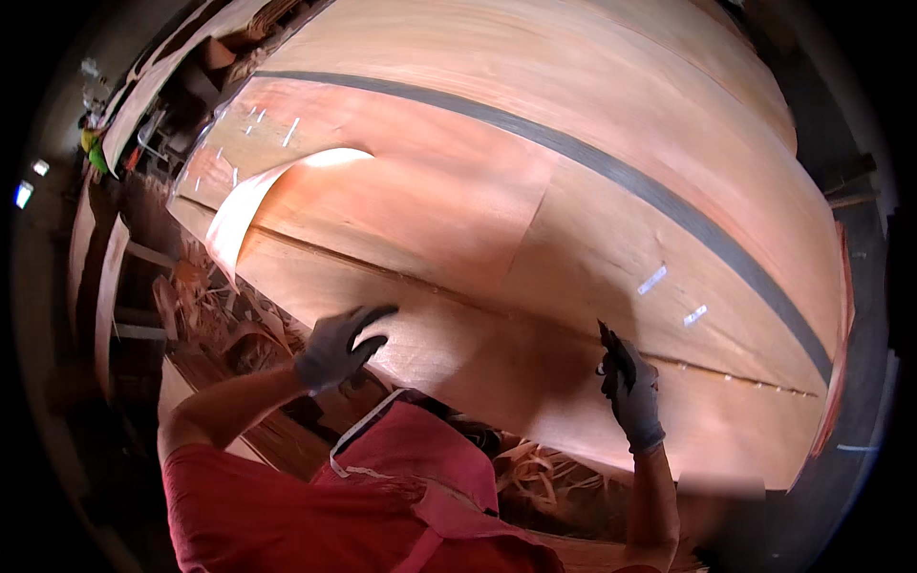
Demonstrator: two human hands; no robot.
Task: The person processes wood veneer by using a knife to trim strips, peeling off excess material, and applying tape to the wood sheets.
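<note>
A large sheet of wood veneer (pixel 430 353) lies in front of me, with a dark narrow seam running across it. My left hand (pixel 336 351), in a grey glove with dark fingers, is over the sheet's near left edge, thumb and fingers apart, holding nothing. Farther right, my gloved right hand (pixel 630 392) is over the sheet just below the seam. Its fingers are bent together around something dark and pointed, too small to name. Beyond the left hand, a loose piece of veneer (pixel 250 215) curls up at its left end and casts light and shadow.
A dark grey strip (pixel 573 148) crosses the veneer farther back. Short white tape pieces (pixel 652 280) stick to the surface at right, with several more at far left. Torn veneer scraps (pixel 540 473) lie below the near edge. More veneer sheets (pixel 110 277) stand at the left.
</note>
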